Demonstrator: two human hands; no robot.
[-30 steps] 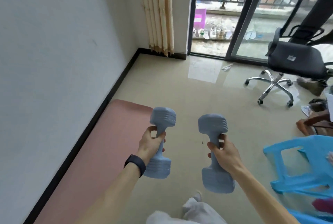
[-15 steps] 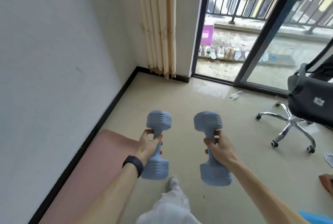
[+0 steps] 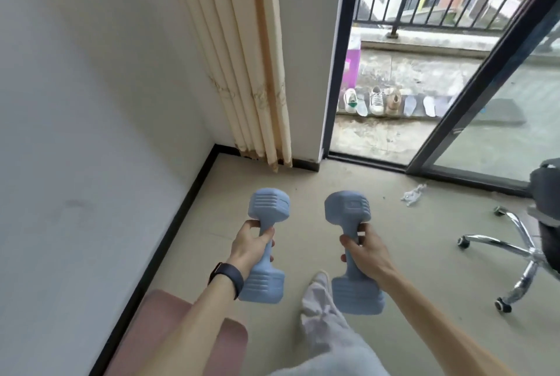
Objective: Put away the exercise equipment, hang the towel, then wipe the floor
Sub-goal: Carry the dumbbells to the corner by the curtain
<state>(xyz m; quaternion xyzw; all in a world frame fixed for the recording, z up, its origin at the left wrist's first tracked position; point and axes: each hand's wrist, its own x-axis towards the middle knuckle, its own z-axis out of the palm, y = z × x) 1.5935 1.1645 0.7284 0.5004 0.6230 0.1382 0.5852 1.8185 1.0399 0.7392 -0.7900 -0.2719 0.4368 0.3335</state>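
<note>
since a second ago your view has swung toward the corner — the blue stool has gone out of sight, the pink mat (image 3: 178, 336) has slid down to the bottom left, and the curtain (image 3: 251, 54) and balcony door now fill the top. nearest you, a leg in pale trousers (image 3: 327, 330) steps forward on the beige floor (image 3: 424, 254). your left hand (image 3: 250, 244), with a dark band (image 3: 227, 277) on its wrist, is clenched round the handle of the left dumbbell (image 3: 266, 242), held upright off the floor. your right hand (image 3: 365, 250) grips the right dumbbell (image 3: 353, 250) the same way — the two weights side by side, apart. to the right stands an office chair (image 3: 521, 251) with a chrome base. beyond it a crumpled scrap (image 3: 412, 192) lies near the door track, and shoes (image 3: 375, 101) line the balcony outside.
</note>
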